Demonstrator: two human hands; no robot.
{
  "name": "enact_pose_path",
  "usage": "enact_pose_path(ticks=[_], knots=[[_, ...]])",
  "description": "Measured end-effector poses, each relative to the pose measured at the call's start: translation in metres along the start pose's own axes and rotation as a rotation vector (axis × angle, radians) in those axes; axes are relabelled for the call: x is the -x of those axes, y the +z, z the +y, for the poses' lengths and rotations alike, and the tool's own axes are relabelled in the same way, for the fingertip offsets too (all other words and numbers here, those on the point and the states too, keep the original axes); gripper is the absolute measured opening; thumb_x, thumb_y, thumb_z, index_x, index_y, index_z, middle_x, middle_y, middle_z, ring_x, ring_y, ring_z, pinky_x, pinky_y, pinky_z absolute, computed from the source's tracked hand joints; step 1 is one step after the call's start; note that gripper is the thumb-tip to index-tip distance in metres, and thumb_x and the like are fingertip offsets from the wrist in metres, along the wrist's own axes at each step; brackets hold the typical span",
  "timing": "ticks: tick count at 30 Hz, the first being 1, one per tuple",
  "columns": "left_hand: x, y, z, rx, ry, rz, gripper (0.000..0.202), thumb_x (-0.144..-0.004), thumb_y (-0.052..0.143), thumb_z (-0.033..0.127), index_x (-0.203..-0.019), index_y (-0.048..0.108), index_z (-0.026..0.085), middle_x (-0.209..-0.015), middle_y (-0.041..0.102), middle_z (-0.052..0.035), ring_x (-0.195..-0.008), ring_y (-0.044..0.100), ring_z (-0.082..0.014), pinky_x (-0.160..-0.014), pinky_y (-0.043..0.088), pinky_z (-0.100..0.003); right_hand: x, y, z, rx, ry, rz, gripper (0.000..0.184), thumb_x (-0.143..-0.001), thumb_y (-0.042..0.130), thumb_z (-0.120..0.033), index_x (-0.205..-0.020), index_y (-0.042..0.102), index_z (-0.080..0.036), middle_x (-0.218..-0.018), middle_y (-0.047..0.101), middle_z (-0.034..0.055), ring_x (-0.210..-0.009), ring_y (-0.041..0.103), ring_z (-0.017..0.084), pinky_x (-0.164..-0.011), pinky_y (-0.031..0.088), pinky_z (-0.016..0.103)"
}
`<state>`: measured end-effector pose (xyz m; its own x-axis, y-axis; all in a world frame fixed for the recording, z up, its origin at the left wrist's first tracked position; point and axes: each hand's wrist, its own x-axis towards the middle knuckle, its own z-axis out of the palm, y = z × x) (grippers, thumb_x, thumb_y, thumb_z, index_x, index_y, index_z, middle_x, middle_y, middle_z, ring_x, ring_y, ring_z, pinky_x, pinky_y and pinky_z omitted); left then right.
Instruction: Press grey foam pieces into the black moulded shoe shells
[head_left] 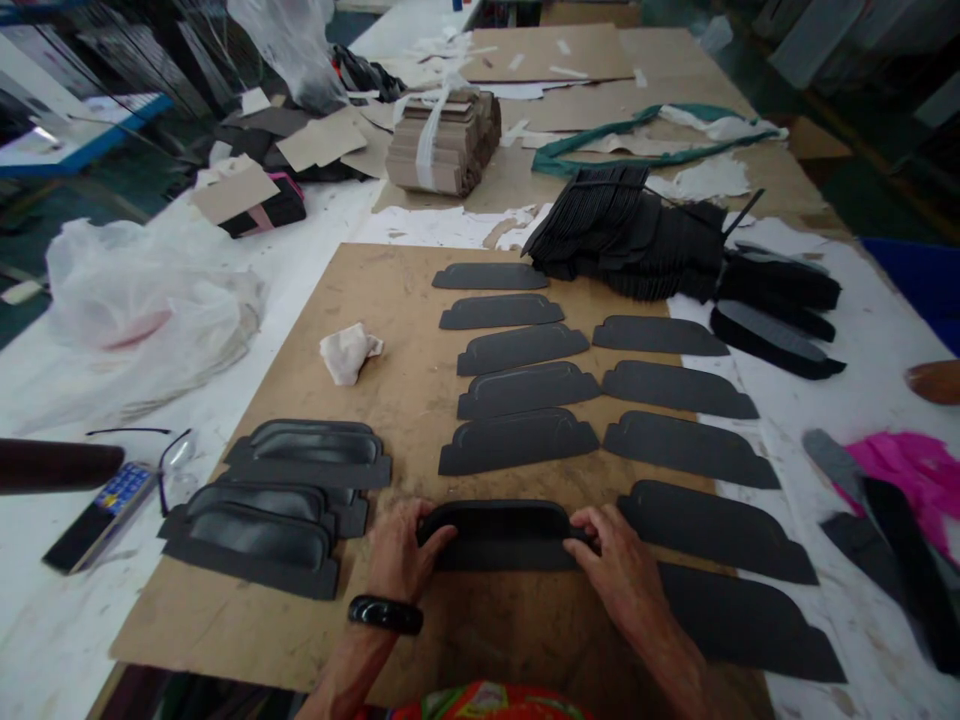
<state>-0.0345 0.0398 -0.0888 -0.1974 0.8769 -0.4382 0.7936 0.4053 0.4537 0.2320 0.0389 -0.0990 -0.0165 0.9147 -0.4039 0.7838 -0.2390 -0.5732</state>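
At my left, a small stack of padded pieces (289, 505) lies finished on the brown board (397, 400). My left hand (401, 555) and right hand (622, 570) each close their grip on one end of the dark piece (501, 530) near the board's front edge. Rightward, two columns of flat pieces (686, 445) and a black heap (622, 230) look untouched, so I judge most remains; bare board lies only between stack and columns.

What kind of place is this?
Probably a factory workbench, maybe for shoe parts: rows of identical dark cutouts on a board, a bundled stack behind, left hand and right hand gripping one piece.
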Motion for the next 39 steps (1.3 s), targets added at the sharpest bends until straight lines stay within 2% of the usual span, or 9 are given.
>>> enact_pose_path(ticks=[4, 8, 13, 16, 21, 25, 27, 29, 39], knots=[[0.003, -0.013, -0.006, 0.224, 0.051, -0.164, 0.032, -0.073, 0.049, 0.050, -0.071, 0.051, 0.018, -0.072, 0.053, -0.0019, -0.074, 0.051, -0.0191, -0.069, 0.039, -0.031, 0.002, -0.006, 0.002, -0.237, 0.000, -0.124, 0.012, -0.071, 0.055, -0.029, -0.079, 0.056, -0.019, -0.082, 0.056, 0.0017, -0.077, 0.053, 0.015, -0.070, 0.041, 0.026], [0.002, -0.022, -0.012, 0.440, 0.064, -0.351, 0.042, -0.069, 0.050, 0.059, -0.071, 0.051, 0.017, -0.065, 0.053, 0.0007, -0.064, 0.052, -0.0154, -0.058, 0.042, -0.026, 0.002, -0.016, 0.009, -0.486, 0.159, -0.189, 0.041, -0.068, 0.061, -0.043, -0.097, 0.053, -0.016, -0.075, 0.057, 0.0022, -0.067, 0.054, 0.015, -0.061, 0.042, 0.025], [-0.003, -0.017, -0.016, 0.574, 0.063, -0.409, 0.043, -0.069, 0.054, 0.057, -0.076, 0.053, 0.015, -0.069, 0.057, -0.0005, -0.063, 0.054, -0.0147, -0.058, 0.045, -0.026, -0.004, -0.023, -0.001, -0.645, 0.114, -0.365, 0.054, -0.071, 0.054, -0.058, -0.107, 0.057, -0.018, -0.100, 0.061, 0.0077, -0.089, 0.057, 0.019, -0.063, 0.045, 0.024], [-0.009, -0.009, -0.016, 0.574, 0.068, -0.348, 0.042, -0.070, 0.056, 0.056, -0.078, 0.055, 0.015, -0.070, 0.060, -0.0017, -0.065, 0.056, -0.0168, -0.059, 0.046, -0.028, -0.009, -0.018, -0.008, -0.517, 0.096, -0.340, 0.044, -0.077, 0.049, -0.054, -0.096, 0.061, -0.016, -0.085, 0.063, 0.0045, -0.078, 0.058, 0.018, -0.064, 0.044, 0.025], [-0.008, 0.002, -0.015, 0.469, 0.057, 0.019, 0.040, -0.074, 0.058, 0.045, -0.101, 0.056, 0.016, -0.098, 0.059, -0.0084, -0.096, 0.053, -0.0257, -0.085, 0.041, -0.042, -0.011, 0.002, -0.008, -0.108, -0.076, 0.132, 0.035, -0.082, 0.049, -0.037, -0.111, 0.055, -0.017, -0.105, 0.059, 0.0086, -0.099, 0.054, 0.022, -0.086, 0.041, 0.037], [0.015, 0.016, -0.013, 0.166, 0.419, 0.319, 0.023, -0.085, 0.047, 0.023, -0.106, 0.058, 0.020, -0.108, 0.054, -0.0074, -0.106, 0.044, -0.0223, -0.095, 0.032, -0.041, -0.009, 0.016, -0.009, 0.200, -0.326, 0.383, 0.032, -0.085, 0.050, -0.031, -0.114, 0.054, -0.018, -0.111, 0.055, 0.0099, -0.104, 0.049, 0.023, -0.089, 0.040, 0.039], [0.027, 0.026, -0.011, 0.013, 0.667, 0.308, 0.030, -0.088, 0.038, 0.013, -0.110, 0.057, 0.019, -0.106, 0.055, -0.0073, -0.100, 0.046, -0.0195, -0.089, 0.037, -0.035, -0.009, 0.022, -0.015, 0.258, -0.446, 0.404, 0.028, -0.086, 0.048, -0.027, -0.113, 0.056, -0.019, -0.111, 0.055, 0.0089, -0.102, 0.049, 0.020, -0.089, 0.040, 0.036], [0.037, 0.037, -0.009, -0.086, 0.754, 0.260, 0.035, -0.088, 0.034, 0.011, -0.117, 0.053, 0.017, -0.109, 0.054, -0.0086, -0.103, 0.044, -0.0207, -0.087, 0.039, -0.035, -0.010, 0.029, -0.023, 0.289, -0.545, 0.399, 0.027, -0.087, 0.048, -0.024, -0.112, 0.057, -0.019, -0.112, 0.055, 0.0079, -0.101, 0.050, 0.019, -0.089, 0.040, 0.035], [0.047, 0.049, -0.016, -0.247, 0.687, 0.260, 0.040, -0.090, 0.027, 0.013, -0.124, 0.049, 0.014, -0.120, 0.052, -0.0102, -0.112, 0.040, -0.0233, -0.090, 0.039, -0.037, -0.015, 0.065, -0.050, 0.263, -0.616, 0.401, 0.019, -0.084, 0.054, -0.030, -0.100, 0.065, -0.031, -0.113, 0.058, 0.0009, -0.098, 0.048, 0.020, -0.086, 0.034, 0.036]])
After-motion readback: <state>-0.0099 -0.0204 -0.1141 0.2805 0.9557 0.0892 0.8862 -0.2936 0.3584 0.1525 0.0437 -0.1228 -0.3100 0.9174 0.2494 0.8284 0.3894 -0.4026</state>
